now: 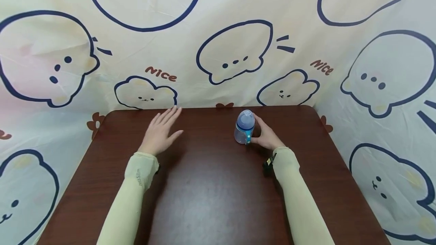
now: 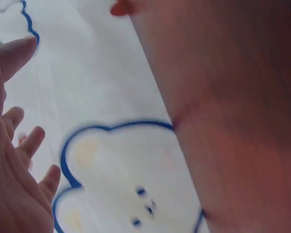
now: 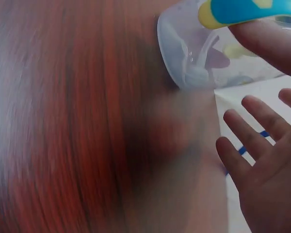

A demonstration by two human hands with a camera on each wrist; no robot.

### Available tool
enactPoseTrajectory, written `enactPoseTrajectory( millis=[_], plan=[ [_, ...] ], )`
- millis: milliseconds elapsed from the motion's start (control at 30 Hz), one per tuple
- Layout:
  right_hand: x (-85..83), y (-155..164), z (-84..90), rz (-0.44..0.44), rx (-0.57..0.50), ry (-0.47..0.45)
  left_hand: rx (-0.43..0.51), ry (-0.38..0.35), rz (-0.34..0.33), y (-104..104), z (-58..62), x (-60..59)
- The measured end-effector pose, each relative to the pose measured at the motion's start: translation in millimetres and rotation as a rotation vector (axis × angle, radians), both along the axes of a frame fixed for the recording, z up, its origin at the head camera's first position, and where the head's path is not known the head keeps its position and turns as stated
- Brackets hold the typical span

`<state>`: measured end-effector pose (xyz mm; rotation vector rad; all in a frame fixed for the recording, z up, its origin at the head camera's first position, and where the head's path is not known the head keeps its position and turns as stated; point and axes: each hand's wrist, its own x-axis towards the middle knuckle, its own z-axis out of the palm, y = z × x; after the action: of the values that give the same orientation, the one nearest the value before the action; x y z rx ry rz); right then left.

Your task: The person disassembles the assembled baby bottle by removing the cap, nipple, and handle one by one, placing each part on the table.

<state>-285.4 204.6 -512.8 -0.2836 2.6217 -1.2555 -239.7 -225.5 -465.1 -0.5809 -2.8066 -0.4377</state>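
Blue-topped baby bottle upright, right hand touching it, left hand well apart

A staged recording corner: brown table against cartoon-bear printed backdrop cloth

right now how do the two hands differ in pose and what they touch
The left hand lies open with fingers straight, apart from the baby bottle; the right hand touches that bottle. The left hand sits nearer the table's left side, the right hand nearer its right. Both wear pale green sleeves.
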Motion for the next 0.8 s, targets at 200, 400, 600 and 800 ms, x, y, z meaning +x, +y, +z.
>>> enactPoseTrajectory(
  millis=[200,400,600,800],
  plan=[
    [-2.8,-9.3,-3.5,0.031,-0.101,-0.018,0.031,-0.031,-0.163,51.2,13.5,-11.4],
    [-3.9,-22.0,-9.1,0.046,-0.135,-0.038,0.055,-0.054,-0.234,81.7,17.1,-8.4],
    [-5.5,-31.9,-10.1,0.059,-0.17,-0.047,0.08,-0.078,-0.245,93.5,13.7,-9.2],
    [-5.5,-40.4,-6.7,0.072,-0.13,-0.046,0.113,-0.115,-0.244,96.6,8.9,-8.7]
  ],
)
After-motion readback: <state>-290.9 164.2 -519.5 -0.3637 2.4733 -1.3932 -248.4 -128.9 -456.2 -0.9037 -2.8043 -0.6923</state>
